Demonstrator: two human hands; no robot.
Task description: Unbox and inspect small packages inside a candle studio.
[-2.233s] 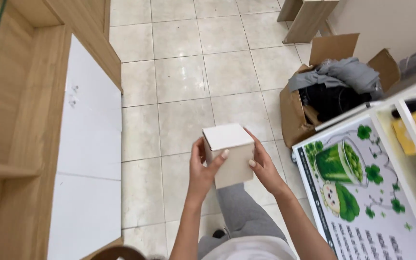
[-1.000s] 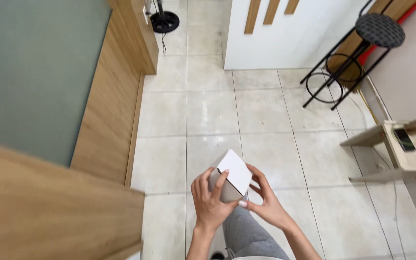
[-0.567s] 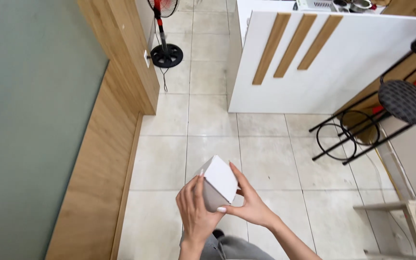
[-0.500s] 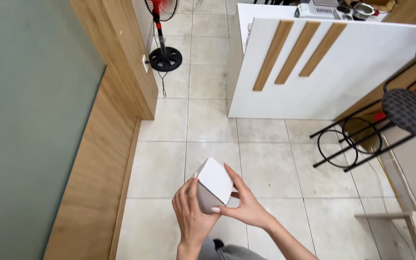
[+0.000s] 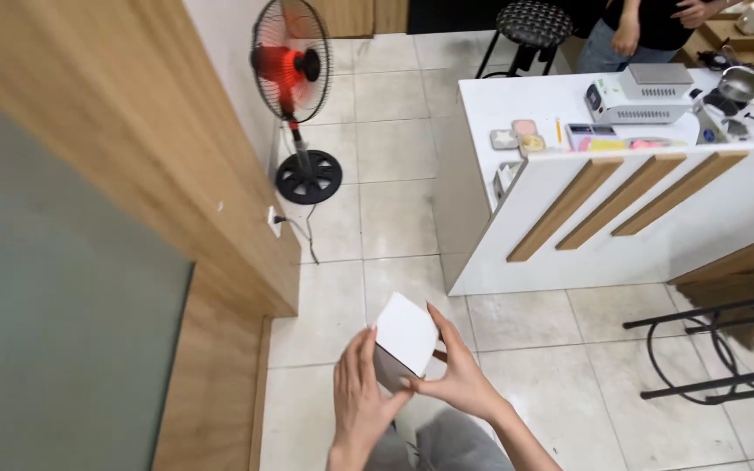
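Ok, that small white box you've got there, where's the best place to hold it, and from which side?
Probably by its two opposite side faces, one palm from each side. The white box sits tilted, top panel facing up. The left hand holds its lower left side and the right hand its right side, leaving the flat top panel uncovered.

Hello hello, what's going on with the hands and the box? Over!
Left hand and right hand both grip small white box. Box tilted, above tiled floor. Nothing blocking it.

box (image 5: 405, 338): underside hidden by both hands | co-worker (image 5: 639, 26), 1 o'clock: cut off by top edge | stool (image 5: 726, 349), 4 o'clock: cut by right edge
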